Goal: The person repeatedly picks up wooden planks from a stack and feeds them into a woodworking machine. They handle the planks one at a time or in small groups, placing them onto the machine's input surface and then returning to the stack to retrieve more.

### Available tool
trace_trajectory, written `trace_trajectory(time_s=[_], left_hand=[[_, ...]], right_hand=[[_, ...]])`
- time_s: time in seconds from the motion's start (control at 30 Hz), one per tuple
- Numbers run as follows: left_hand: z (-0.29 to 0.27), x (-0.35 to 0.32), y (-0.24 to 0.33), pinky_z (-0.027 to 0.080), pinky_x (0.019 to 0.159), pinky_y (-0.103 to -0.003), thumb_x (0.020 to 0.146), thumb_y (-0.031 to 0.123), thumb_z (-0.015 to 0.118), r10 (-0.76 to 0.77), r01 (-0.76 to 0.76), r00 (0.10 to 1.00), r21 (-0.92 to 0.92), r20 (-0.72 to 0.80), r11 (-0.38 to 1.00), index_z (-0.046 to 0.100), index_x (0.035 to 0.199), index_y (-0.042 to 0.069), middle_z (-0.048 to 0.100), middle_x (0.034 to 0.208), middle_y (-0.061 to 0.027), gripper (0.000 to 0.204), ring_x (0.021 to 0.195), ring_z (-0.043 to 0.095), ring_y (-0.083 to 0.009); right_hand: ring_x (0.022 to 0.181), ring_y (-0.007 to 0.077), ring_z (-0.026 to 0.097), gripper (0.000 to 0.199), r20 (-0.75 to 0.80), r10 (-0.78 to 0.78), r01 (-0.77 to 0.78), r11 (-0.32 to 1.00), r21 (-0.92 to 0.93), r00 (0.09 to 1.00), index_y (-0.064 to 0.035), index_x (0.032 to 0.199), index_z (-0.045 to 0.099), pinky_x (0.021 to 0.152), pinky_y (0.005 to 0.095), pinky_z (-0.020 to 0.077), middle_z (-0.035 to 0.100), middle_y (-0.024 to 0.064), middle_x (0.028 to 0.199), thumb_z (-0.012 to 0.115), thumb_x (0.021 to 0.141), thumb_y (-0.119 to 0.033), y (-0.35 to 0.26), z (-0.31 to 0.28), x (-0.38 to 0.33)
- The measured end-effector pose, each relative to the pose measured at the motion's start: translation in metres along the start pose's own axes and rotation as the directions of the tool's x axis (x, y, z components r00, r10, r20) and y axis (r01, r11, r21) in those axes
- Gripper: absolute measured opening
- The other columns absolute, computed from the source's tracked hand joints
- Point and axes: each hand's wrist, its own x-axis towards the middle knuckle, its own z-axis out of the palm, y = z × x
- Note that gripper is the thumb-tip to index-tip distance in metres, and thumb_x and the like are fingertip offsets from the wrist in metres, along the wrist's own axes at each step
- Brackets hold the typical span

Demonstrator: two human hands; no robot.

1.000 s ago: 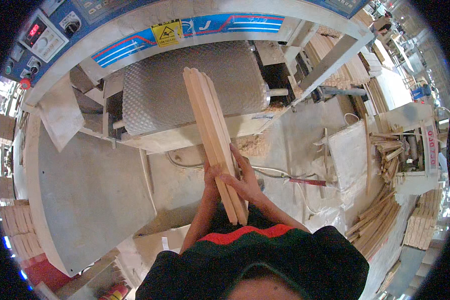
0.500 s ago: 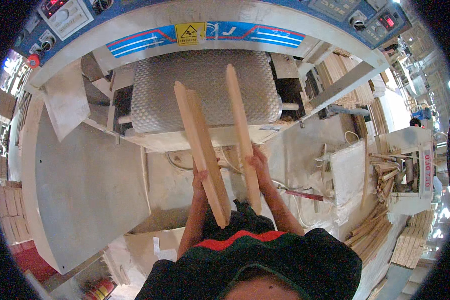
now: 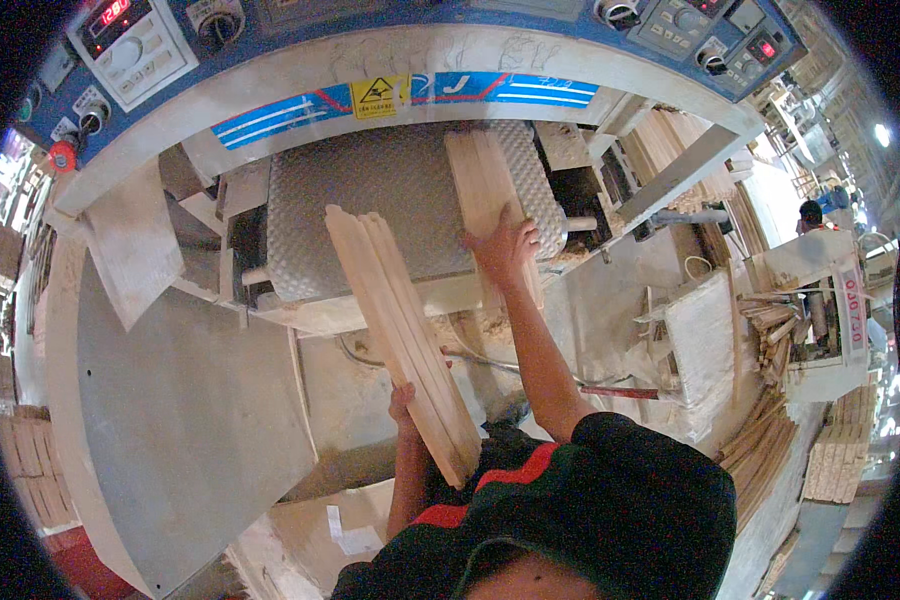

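My left hand (image 3: 403, 402) is closed around a profiled wooden strip (image 3: 405, 340), which slants up from my lap toward the machine. Its grooved face shows, and its far end stands over the belt's near edge. My right hand (image 3: 510, 248) rests with spread fingers on a flat wooden board (image 3: 482, 180). That board lies on the right side of a textured grey conveyor belt (image 3: 370, 190), its near end reaching past the belt edge. Some of the left fingers are hidden behind the strip.
A blue control panel (image 3: 430, 12) with knobs and red displays spans the top. A pale metal side panel (image 3: 190, 400) stands at the left. Wood strips (image 3: 755, 440) are heaped at the right, near a white-topped stand (image 3: 698, 345). Another person (image 3: 811, 213) is far right.
My right hand has moved forward, and its board now lies flat on the belt. The left strip has dropped back toward me and turned so its grooved face shows.
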Motion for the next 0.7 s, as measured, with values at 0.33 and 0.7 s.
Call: trace_trajectory(time_s=[0.33, 0.7], left_hand=[[-0.014, -0.003, -0.003, 0.046, 0.09, -0.042, 0.067, 0.031, 0.061, -0.009, 0.008, 0.999, -0.022, -0.039, 1.0, 0.031, 0.132, -0.007, 0.052, 0.115, -0.0277, 0.081, 0.103, 0.056, -0.0352], [0.02, -0.028, -0.001, 0.047, 0.088, -0.042, 0.063, 0.026, 0.064, 0.021, -0.009, 0.993, 0.095, -0.12, 0.995, 0.029, 0.134, 0.001, 0.053, 0.114, -0.0214, 0.083, 0.102, 0.056, -0.0317]], right_hand=[[0.125, 0.0542, 0.023, 0.101, -0.009, -0.005, 0.004, 0.999, -0.052, 1.0, -0.0154, 0.142, 0.03, 0.098, 0.0639, 0.0185, 0.024, 0.0353, 0.137, 0.07, 0.061, -0.061, -0.008, 0.016, 0.027], [0.126, 0.0529, 0.022, 0.106, -0.06, -0.057, 0.053, 0.996, -0.065, 0.997, -0.017, 0.142, 0.028, 0.097, 0.0665, 0.0172, 0.024, 0.0332, 0.138, 0.066, 0.059, -0.069, -0.019, 0.04, 0.084]])
